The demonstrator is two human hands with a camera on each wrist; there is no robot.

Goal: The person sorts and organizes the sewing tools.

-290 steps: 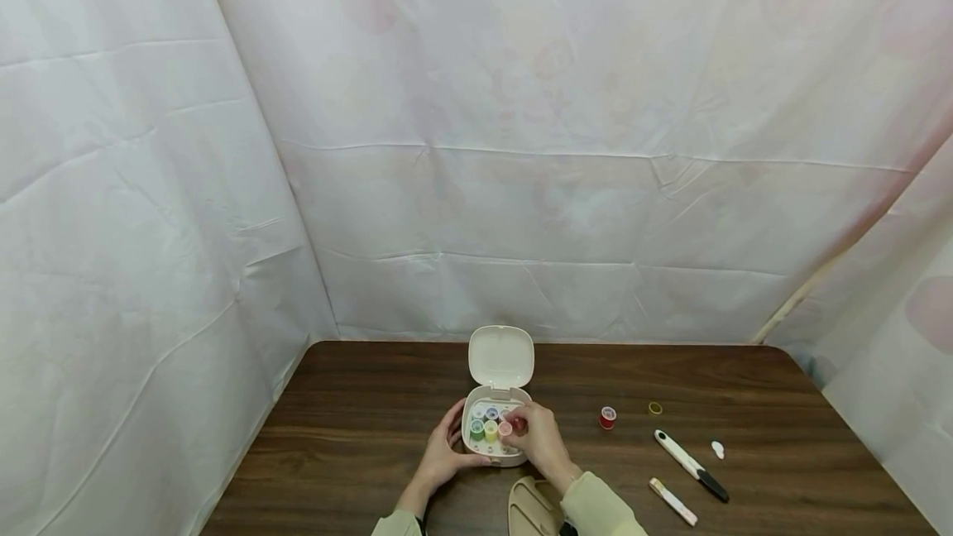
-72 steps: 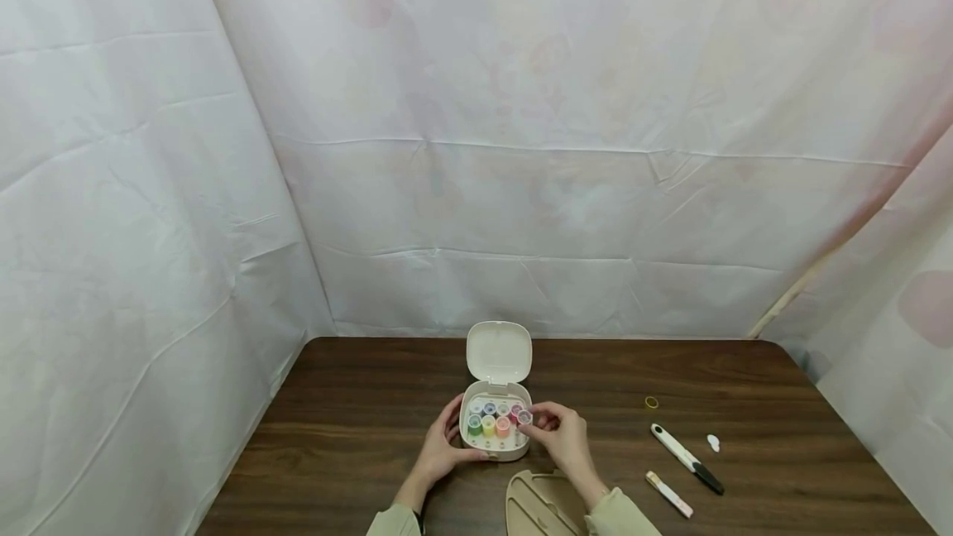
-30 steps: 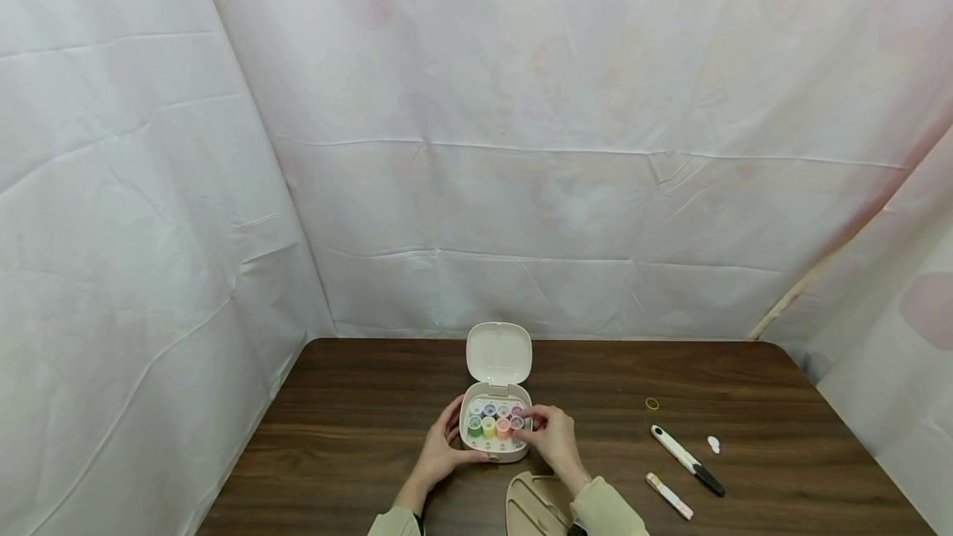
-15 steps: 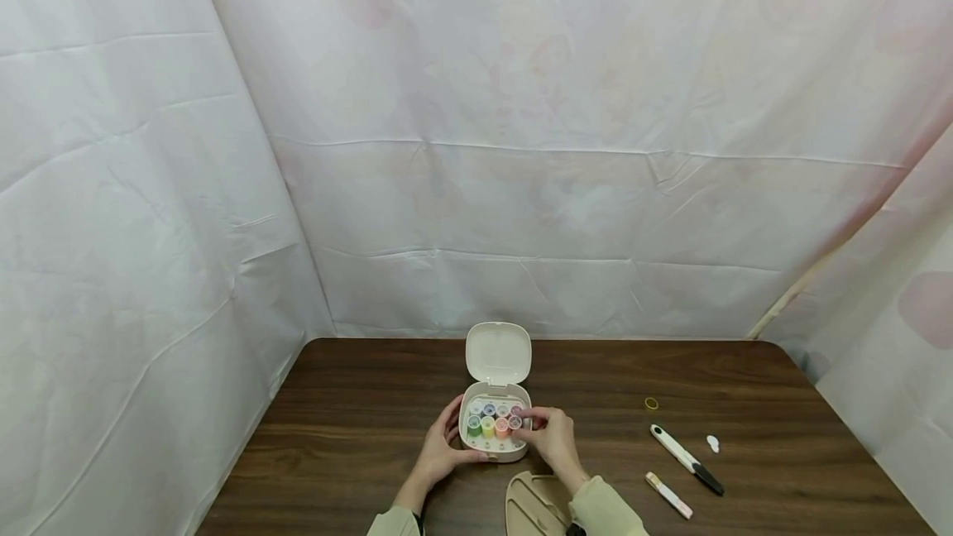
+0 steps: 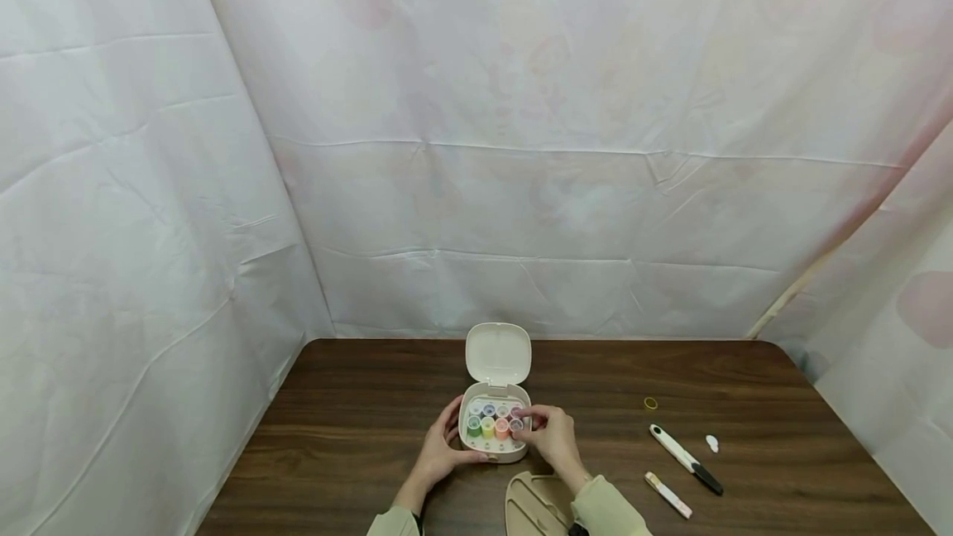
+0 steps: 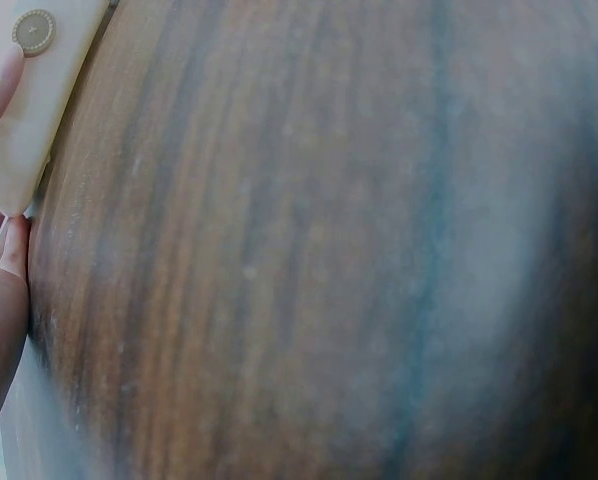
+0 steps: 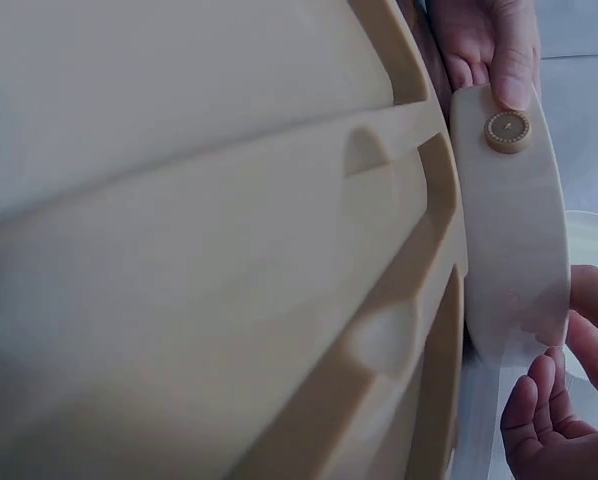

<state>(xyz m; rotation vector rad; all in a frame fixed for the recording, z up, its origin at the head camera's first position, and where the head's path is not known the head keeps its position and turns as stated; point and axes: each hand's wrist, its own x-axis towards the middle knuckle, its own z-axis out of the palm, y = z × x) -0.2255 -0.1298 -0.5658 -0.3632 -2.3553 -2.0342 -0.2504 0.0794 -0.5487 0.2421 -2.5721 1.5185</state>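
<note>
A small cream sewing box [image 5: 508, 457] stands on the dark wooden table with its lid [image 5: 499, 354] up. My left hand [image 5: 439, 447] grips its left side, the thumb at the front by the round button [image 7: 508, 131]. Two rows of thread spools stand inside, with a green spool [image 5: 474, 427], a yellow spool [image 5: 487, 428] and an orange spool [image 5: 502, 429] in the front row. At that row's right end, my right hand [image 5: 554, 441] pinches a purple spool [image 5: 517, 425] between thumb and fingers. The fingers partly cover a reddish spool behind it.
A beige compartment tray [image 5: 530, 507] lies in front of the box, partly under the right sleeve. Rightward on the table are a yellow ring [image 5: 651, 404], a white-and-black handled tool [image 5: 685, 458], a small white piece [image 5: 712, 443] and a white patterned stick [image 5: 668, 495].
The red spool has gone from the table, and a reddish one stands in the back row. My right hand has brought the purple spool left into the front row. My left hand keeps its grip.
</note>
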